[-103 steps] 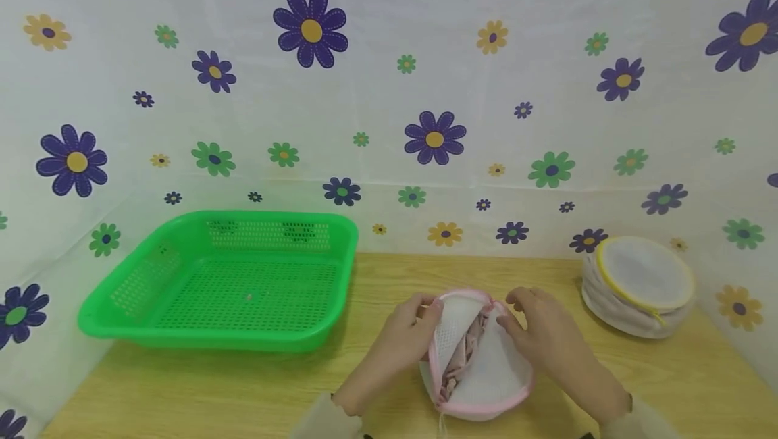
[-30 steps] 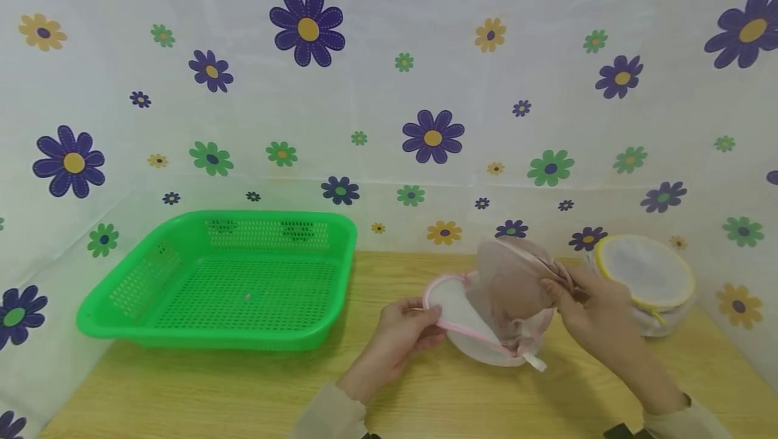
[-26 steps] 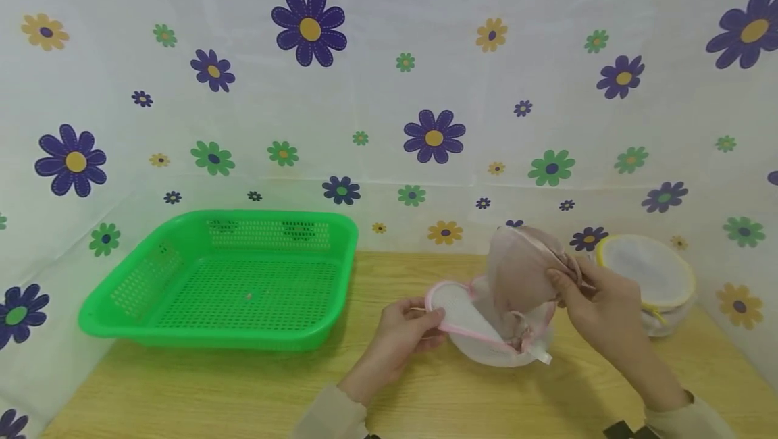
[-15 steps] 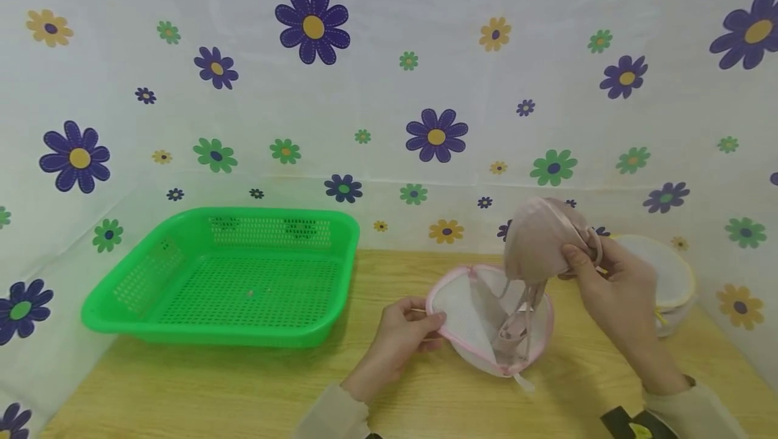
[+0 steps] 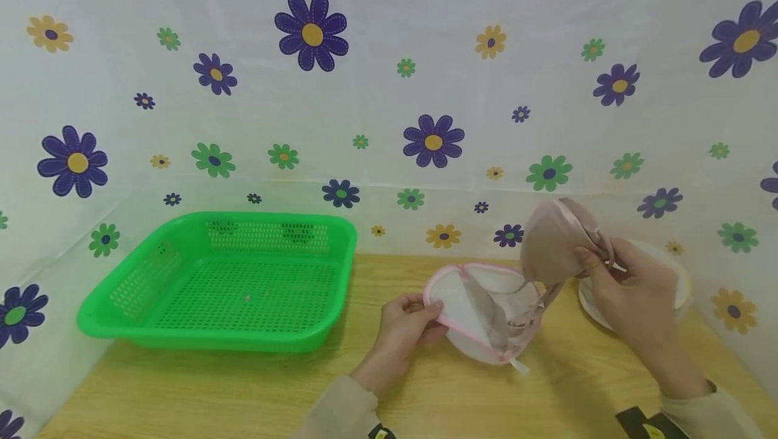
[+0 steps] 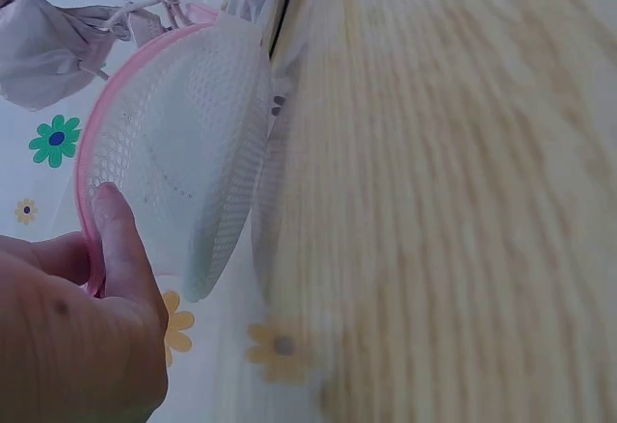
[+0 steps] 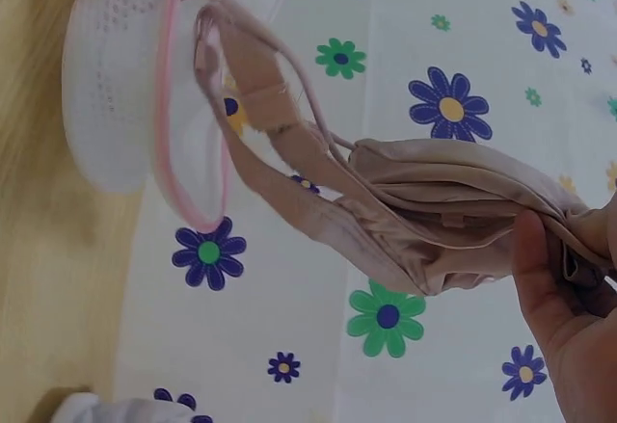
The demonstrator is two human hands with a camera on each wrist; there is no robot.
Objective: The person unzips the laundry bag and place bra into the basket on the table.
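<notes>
Aloft, the bra [image 5: 556,243] your right hand [image 5: 638,290] pinches could snag, its straps [image 7: 258,81] trailing into the mesh bag [image 5: 454,296] your left hand [image 5: 402,334] grips.

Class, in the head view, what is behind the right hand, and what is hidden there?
Behind the right hand sits a round, pale bag with yellow edging, on the wooden table. Parts at its left and right show; the hand covers its middle.

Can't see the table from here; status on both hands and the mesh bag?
Left hand: pinching pink-rimmed mesh bag, unzipped. Right hand: gripping beige bra. Possible snag: straps at bag's mouth.
</notes>
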